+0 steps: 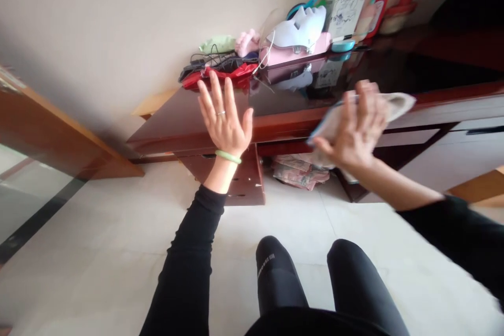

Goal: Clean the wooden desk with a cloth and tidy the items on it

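My left hand (223, 118) is held up with its fingers stretched out and nothing in it; it wears a ring and a pale green bangle (228, 157). Behind its fingertips lies a red plastic bag (243, 73) on the dark reddish-brown cabinet top (185, 115). Over the cabinet's front edge, my right hand (360, 126) grips a white cloth (397, 102), blurred by motion. Folds of the cloth stick out on both sides of the hand. Whether the cloth touches the cabinet I cannot tell.
Along the wall stand a white face mask (301, 29) on a pink box (279, 54), dark cables (222, 60), a turquoise round case (342, 45) and a red bottle (381, 5). A drawer or door (240, 181) juts out below, near folded patterned fabric (301, 170). A wooden door (59, 126) is at left.
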Tool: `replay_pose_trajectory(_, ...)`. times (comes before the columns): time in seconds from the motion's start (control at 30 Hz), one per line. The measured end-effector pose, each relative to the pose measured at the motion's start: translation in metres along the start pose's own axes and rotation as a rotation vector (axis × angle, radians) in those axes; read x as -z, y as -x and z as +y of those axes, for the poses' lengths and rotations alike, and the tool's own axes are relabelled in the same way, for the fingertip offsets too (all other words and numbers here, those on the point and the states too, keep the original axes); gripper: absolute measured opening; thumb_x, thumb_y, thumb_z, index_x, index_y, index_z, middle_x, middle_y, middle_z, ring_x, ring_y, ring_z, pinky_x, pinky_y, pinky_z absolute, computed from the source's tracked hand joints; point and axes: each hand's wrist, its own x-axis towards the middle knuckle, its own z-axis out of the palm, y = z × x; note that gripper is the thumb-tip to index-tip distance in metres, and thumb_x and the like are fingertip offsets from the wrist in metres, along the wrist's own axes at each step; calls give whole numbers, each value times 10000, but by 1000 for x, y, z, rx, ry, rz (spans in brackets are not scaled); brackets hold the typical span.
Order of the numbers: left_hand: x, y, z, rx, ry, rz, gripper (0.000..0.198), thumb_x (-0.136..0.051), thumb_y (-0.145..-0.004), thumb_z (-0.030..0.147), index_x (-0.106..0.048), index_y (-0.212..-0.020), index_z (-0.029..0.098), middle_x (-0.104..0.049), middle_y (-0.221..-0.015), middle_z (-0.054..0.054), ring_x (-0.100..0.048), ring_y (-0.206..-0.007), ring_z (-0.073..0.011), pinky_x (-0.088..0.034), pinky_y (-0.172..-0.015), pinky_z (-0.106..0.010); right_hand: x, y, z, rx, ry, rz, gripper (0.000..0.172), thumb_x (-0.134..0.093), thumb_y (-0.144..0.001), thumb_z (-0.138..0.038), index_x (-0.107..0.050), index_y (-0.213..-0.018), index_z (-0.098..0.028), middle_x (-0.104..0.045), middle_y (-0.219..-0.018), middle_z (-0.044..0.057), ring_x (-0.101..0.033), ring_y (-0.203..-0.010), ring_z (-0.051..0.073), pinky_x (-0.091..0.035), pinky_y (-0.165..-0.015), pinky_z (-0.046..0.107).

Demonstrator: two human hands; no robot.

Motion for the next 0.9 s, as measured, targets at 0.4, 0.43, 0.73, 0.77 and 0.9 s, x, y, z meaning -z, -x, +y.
replay_pose_trajectory(0.4, 18, -4, 12, 48, 155, -55, 943, -352, -1116, 749, -185, -1813, 136, 52, -1894, -67, 279, -1694, -299, 77, -1445, -609, 12, -21, -23, 299, -115, -240, 739, -548, -1066, -348, -354, -1779, -346, -432, -1779, -31, -353, -1698, 300, -347, -1388, 625)
replay_pose_trajectory(0.43, 19, -3, 14, 51, 166, -66, 951, -360, -1117, 744, -172, -1812, 123, 68, -1892, -75, 289, -1689, -302, 76, -1443, -613, 23, -14, 19, 195, -63, -221, 732, -566, -1060, -390, -397, -1766, -295, -428, -1787, 15, -343, -1701, 326, -318, -1387, 654)
replay_pose_trajectory(0.73, 25, -7, 25, 76, 211, -127, 968, -379, -1114, 717, -159, -1791, 60, 55, -1896, -174, 244, -1735, -338, 48, -1425, -671, 27, -5, 136, -700, 121, 278, 774, -62, -1170, -518, -308, -1799, -140, -229, -1858, 167, -41, -1768, 265, -144, -1404, 613)
replay_pose_trajectory(0.77, 25, -7, 24, 65, 180, -114, 961, -377, -1114, 710, -175, -1789, 57, 21, -1896, -189, 208, -1747, -349, 41, -1423, -676, 15, -9, 107, -717, 117, 304, 739, -75, -1171, -521, -259, -1820, -217, -231, -1864, 118, 4, -1770, 276, -142, -1396, 661)
replay_pose_trajectory(0.9, 24, -6, 20, 26, 58, -39, 923, -413, -1105, 659, -267, -1769, 35, -126, -1879, -237, 46, -1764, -427, -67, -1410, -703, -18, -17, -1, -674, 46, 278, 704, -192, -1164, -462, -203, -1836, -249, -217, -1873, 73, 38, -1775, 264, -182, -1411, 642)
